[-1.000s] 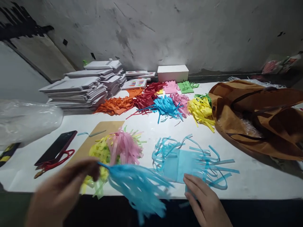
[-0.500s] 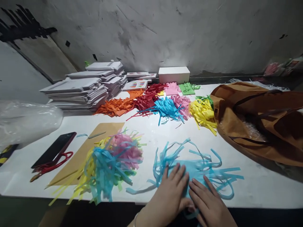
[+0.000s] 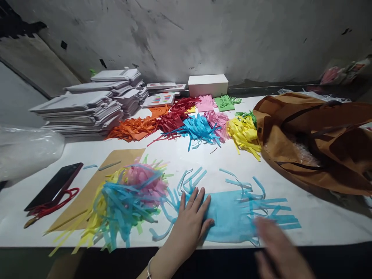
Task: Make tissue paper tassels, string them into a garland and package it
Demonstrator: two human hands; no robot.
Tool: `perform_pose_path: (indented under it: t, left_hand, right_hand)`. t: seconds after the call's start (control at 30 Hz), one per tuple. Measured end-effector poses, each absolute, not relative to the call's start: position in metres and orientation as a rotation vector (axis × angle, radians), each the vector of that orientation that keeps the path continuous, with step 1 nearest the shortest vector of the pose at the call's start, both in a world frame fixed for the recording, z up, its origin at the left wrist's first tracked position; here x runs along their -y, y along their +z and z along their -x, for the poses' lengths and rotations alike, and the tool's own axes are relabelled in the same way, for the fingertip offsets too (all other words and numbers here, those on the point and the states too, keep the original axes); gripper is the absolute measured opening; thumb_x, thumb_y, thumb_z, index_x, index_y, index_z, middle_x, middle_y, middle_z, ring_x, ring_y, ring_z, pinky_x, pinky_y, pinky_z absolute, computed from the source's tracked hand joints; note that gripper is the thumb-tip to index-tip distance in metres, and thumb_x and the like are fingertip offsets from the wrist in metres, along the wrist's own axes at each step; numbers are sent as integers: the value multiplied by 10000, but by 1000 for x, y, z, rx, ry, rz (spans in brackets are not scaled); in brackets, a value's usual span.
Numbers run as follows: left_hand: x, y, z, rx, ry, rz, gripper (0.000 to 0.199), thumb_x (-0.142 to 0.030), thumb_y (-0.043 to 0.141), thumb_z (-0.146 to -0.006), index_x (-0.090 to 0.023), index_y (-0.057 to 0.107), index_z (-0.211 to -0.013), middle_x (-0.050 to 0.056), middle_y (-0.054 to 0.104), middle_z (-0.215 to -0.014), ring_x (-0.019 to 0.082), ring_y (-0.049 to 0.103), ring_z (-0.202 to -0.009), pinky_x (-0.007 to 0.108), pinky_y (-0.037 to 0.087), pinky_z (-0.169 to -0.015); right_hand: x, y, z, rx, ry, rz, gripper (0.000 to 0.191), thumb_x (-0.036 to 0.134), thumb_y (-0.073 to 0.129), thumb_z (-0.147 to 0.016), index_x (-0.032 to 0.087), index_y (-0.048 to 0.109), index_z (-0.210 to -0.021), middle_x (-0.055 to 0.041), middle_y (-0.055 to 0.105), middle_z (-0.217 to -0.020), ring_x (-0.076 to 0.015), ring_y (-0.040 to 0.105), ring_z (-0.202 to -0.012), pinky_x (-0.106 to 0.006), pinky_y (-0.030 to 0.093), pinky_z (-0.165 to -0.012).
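Note:
A blue tissue paper sheet point(image 3: 226, 217) lies flat at the table's front edge, with fringe strips spreading from its left and right ends. On its left part my left hand point(image 3: 193, 215) rests flat, fingers spread, palm down. My right hand point(image 3: 276, 244) is at the sheet's lower right corner, smeared by motion, so its fingers cannot be made out. To the left sits a loose heap of fringed tissue, with blue strips point(image 3: 122, 205), pink strips point(image 3: 148, 182) and yellow strips point(image 3: 99, 205), partly over a brown paper sheet point(image 3: 116, 157).
Stacks of white paper point(image 3: 84, 102) stand at the back left beside a white box point(image 3: 207, 85). Coloured fringe bundles point(image 3: 200, 130) line the middle back. A brown fabric bag point(image 3: 314, 135) takes up the right side. A phone point(image 3: 55, 186) with a red cord lies left.
My hands have moved apart: the left slid leftward on the blue sheet, the right went right and down. More of the sheet now lies spread flat. The view has shifted slightly.

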State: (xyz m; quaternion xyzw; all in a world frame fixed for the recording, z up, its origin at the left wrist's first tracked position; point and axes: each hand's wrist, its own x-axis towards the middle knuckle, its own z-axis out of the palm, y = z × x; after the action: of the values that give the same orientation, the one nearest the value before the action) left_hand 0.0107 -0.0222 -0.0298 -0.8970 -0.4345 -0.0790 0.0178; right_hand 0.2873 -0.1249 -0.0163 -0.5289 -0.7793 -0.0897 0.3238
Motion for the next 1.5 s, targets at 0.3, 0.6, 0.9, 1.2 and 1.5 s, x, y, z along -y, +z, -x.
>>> perform_pose_path:
  t: [0.3, 0.6, 0.9, 1.2, 1.5]
  left_hand:
    - [-10, -19, 61, 1533, -313, 2634, 383, -398, 495, -993, -208, 618, -1302, 178, 579, -1411, 416, 523, -1298, 748, 301, -1059]
    - [53, 11, 2, 966, -799, 2993, 543, -552, 543, -942, -208, 519, -1360, 118, 673, -1269, 289, 586, -1212, 512, 365, -1133]
    - [51, -15, -9, 1376, -1072, 3119, 285, -68, 395, -904, -213, 603, -1032, 59, 714, -978, 230, 607, -919, 400, 470, -829]
    - [18, 4, -27, 1841, -221, 2818, 209, -206, 534, -937, -182, 607, -743, 55, 650, -776, 250, 636, -758, 359, 469, -671]
    - [6, 10, -34, 1862, 57, 2775, 195, -225, 532, -945, -175, 667, -814, 68, 692, -805, 258, 686, -777, 326, 460, -639]
  right_hand:
    - [94, -41, -226, 2307, -203, 1054, 295, 116, 550, -946, 125, 681, -1210, -70, 697, -1268, -219, 608, -1248, -366, 455, -1119]
    - [99, -27, -231, 2095, -158, 1145, 289, 47, 500, -910, 141, 692, -1105, -83, 772, -1047, -196, 724, -1025, -323, 568, -954]
    - [98, -25, -246, 2155, 42, 1237, 187, 113, 559, -940, 209, 648, -1073, -20, 746, -962, -226, 663, -996, -392, 403, -943]
    - [61, -31, -225, 1840, 24, 1653, 328, 306, 427, -1043, 219, 629, -800, -16, 645, -678, -203, 587, -709, -404, 314, -831]
    - [44, -35, -228, 1897, -102, 1753, 367, 381, 392, -1049, 216, 627, -821, -23, 634, -671, -217, 604, -643, -397, 336, -754]
